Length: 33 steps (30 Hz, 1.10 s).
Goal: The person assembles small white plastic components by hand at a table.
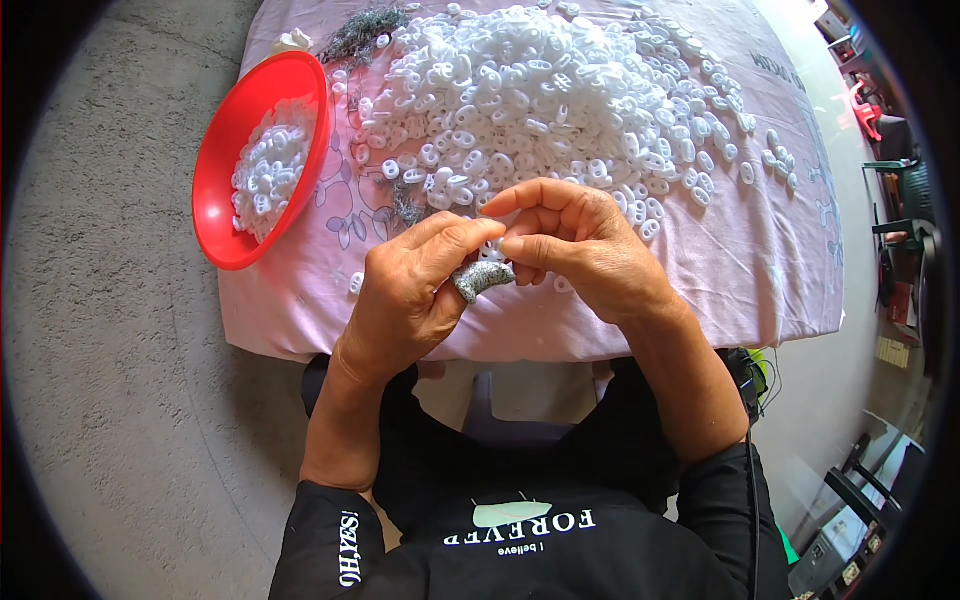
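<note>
Close together over the near part of the table are my left hand [405, 285] and my right hand [585, 245]. A small white plastic piece with holes [491, 250] is pinched in my left fingertips. My right thumb tip meets its right edge; the other right fingers are bent, the index reaching over toward the left fingertips. Just below the piece, a grey speckled wrap [484, 280] lies across a finger of the left hand. Behind my hands spreads a large pile of similar white oval pieces [530, 90].
A red basin [214, 200] with more white pieces stands at the table's left edge. Tangled grey thread [362, 36] lies at the back left, with a smaller tuft [405, 203] nearer. A pink patterned cloth [740, 270] covers the table. Dark chairs [905, 190] stand at far right.
</note>
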### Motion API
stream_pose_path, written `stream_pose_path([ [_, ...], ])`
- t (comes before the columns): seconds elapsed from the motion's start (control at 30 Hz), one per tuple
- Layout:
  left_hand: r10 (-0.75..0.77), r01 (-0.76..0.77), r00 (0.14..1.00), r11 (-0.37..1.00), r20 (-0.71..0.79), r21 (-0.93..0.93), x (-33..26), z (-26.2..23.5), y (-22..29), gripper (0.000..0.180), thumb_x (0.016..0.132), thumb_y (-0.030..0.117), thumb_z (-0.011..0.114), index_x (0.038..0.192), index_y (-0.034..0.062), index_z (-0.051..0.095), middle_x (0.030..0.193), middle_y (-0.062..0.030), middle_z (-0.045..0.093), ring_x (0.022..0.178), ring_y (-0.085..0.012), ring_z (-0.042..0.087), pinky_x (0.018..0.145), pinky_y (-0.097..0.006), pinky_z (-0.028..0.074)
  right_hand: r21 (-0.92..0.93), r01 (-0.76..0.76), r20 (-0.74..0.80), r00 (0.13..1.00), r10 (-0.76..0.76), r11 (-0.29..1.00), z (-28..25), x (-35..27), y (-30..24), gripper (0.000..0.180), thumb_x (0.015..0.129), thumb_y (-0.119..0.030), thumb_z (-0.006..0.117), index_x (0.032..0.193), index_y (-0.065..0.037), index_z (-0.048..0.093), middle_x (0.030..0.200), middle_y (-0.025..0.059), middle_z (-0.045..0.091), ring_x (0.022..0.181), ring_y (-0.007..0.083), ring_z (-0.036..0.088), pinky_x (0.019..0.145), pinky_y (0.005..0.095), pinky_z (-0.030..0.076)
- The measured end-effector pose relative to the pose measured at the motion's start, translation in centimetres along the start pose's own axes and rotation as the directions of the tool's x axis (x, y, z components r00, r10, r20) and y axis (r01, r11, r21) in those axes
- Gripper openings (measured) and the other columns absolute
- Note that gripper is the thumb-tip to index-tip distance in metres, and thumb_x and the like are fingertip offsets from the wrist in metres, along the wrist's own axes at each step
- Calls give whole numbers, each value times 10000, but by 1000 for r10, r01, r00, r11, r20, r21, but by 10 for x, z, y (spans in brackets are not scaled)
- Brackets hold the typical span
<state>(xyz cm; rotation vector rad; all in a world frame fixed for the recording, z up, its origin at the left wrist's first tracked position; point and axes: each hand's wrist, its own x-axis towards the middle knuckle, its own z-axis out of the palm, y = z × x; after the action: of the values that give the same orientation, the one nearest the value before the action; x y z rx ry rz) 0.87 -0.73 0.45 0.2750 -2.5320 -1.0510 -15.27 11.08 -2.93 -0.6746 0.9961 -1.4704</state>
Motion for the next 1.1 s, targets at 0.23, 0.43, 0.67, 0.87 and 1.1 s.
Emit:
stream_pose_path([
  [0.23, 46, -46, 998, 999, -35, 2, 0, 3, -1, 489, 643, -169, 506, 1083, 2, 632, 931, -153, 660, 815, -286, 672, 690, -337, 544, 19, -4, 9, 1000, 3, 1000, -1, -1, 0, 345, 863, -119, 692, 1157, 26, 585, 812, 27, 659, 675, 58, 610, 606, 176, 486],
  [0.43, 90, -90, 996, 996, -19, -6, -2, -3, -3, 420, 665, -162, 548, 1035, 3, 659, 892, -153, 666, 796, -268, 678, 674, -326, 546, 117, -90, 65, 994, 82, 989, 6, -5, -6, 371, 865, -111, 687, 1185, 33, 563, 816, 37, 660, 689, 75, 629, 605, 182, 485],
  [0.67, 50, -58, 995, 993, -80, -98, -1, -4, -2, 356, 702, -131, 623, 1024, 10, 680, 897, -126, 667, 779, -223, 678, 663, -297, 543, 192, -85, 18, 996, 83, 978, 9, -3, -3, 379, 849, -81, 694, 1185, 32, 560, 853, 69, 665, 713, 106, 640, 658, 213, 514],
  [0.87, 69, -77, 995, 991, -75, -107, 0, -4, -3, 369, 696, -119, 655, 1036, 21, 683, 922, -107, 654, 800, -210, 668, 680, -293, 541, 178, -99, 27, 995, 96, 979, 7, -3, -4, 361, 834, -61, 702, 1160, 26, 573, 855, 66, 664, 720, 111, 637, 674, 233, 526],
  [1.1, 0, -5, 1000, 988, -31, -155, 2, -4, -1, 421, 706, -79, 706, 1109, 32, 654, 932, -105, 654, 815, -203, 663, 717, -294, 534, 151, -94, 12, 996, 93, 984, 5, -3, -6, 343, 826, -46, 704, 1138, 19, 579, 846, 61, 664, 709, 105, 627, 653, 230, 513],
])
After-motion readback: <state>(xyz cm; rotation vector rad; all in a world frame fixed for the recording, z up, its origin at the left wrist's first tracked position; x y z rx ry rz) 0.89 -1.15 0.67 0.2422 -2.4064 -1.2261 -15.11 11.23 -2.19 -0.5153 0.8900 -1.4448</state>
